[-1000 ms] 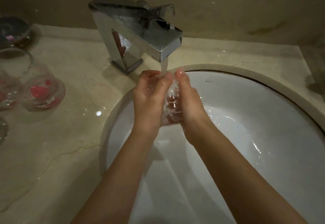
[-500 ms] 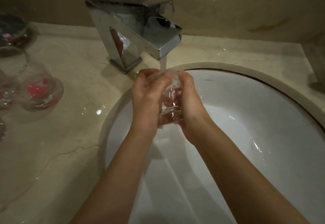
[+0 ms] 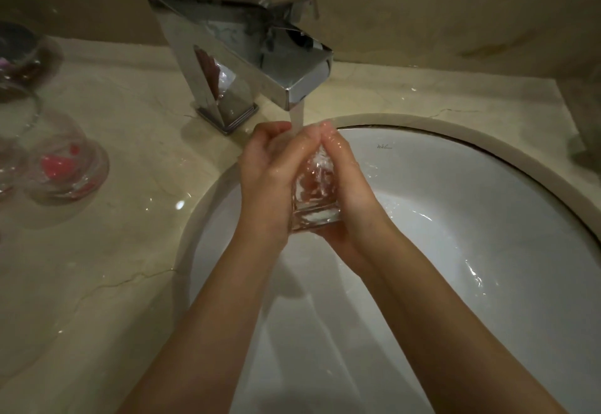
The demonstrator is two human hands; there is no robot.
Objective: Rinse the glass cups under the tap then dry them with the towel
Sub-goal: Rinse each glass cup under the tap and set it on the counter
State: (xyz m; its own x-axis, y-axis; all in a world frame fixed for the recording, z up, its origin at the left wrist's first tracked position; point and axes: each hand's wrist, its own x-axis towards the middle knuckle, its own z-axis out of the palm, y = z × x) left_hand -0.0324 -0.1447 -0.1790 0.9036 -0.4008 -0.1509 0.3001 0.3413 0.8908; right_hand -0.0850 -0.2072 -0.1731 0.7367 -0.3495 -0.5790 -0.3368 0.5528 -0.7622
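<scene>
We see the left hand (image 3: 270, 172) and right hand (image 3: 349, 186) gripping a clear, thick-based glass cup (image 3: 315, 195) mid-frame under the angular chrome tap (image 3: 247, 52). Below curves a glossy white basin (image 3: 487, 218) in veined marble; at far left stand what seem more glasses (image 3: 65, 159).

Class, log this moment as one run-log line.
step: rinsing | left hand: holds glass cup | right hand: holds it too | tap: running | sink: below | towel: unseen

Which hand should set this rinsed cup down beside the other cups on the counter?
Left, probably. The other cups sit on the counter left of the sink, on the left hand's side; both hands grip the cup.
</scene>
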